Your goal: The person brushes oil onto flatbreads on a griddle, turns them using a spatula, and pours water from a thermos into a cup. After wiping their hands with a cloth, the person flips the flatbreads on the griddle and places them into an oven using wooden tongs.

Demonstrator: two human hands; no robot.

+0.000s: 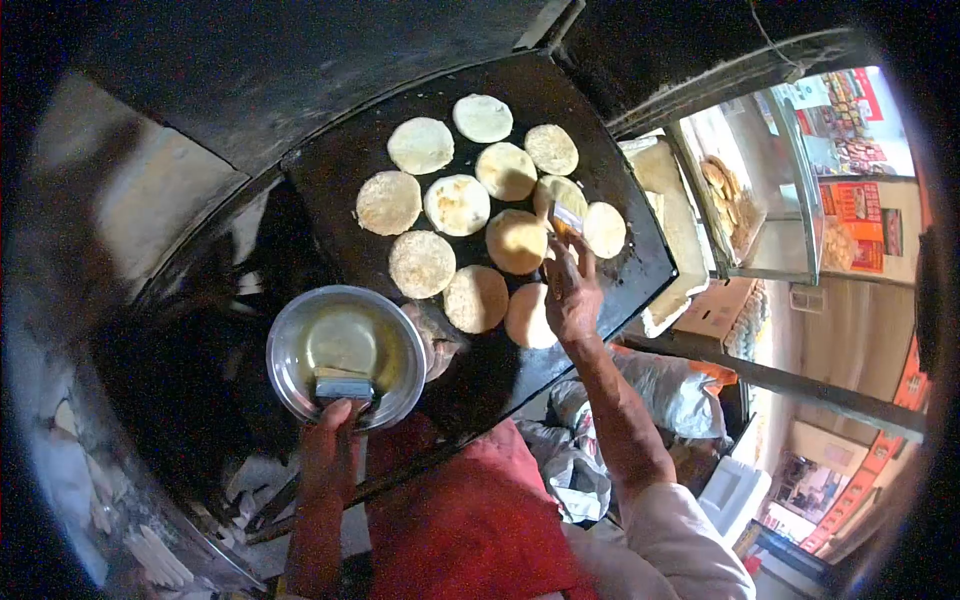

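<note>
My left hand (332, 438) grips the near rim of a round metal bowl (283, 385), thumb over the edge. Yellowish liquid, like oil, lies in the bowl (345, 335), and a flat blue-grey piece (343, 386) rests inside by my thumb; I cannot tell what it is. Over the griddle (345, 165), my right hand (574, 295) is closed around a brush (567, 218), its bristle end at a flatbread (556, 192) near the right side. Several round flatbreads (457, 205) lie on the dark griddle, some pale, some browned in spots.
A glass case (790, 190) with baked goods (722, 190) stands at the right. Below it are a cardboard box (715, 318), plastic bags (650, 395) and a white container (733, 490). A dark wall (330, 60) borders the griddle's far side.
</note>
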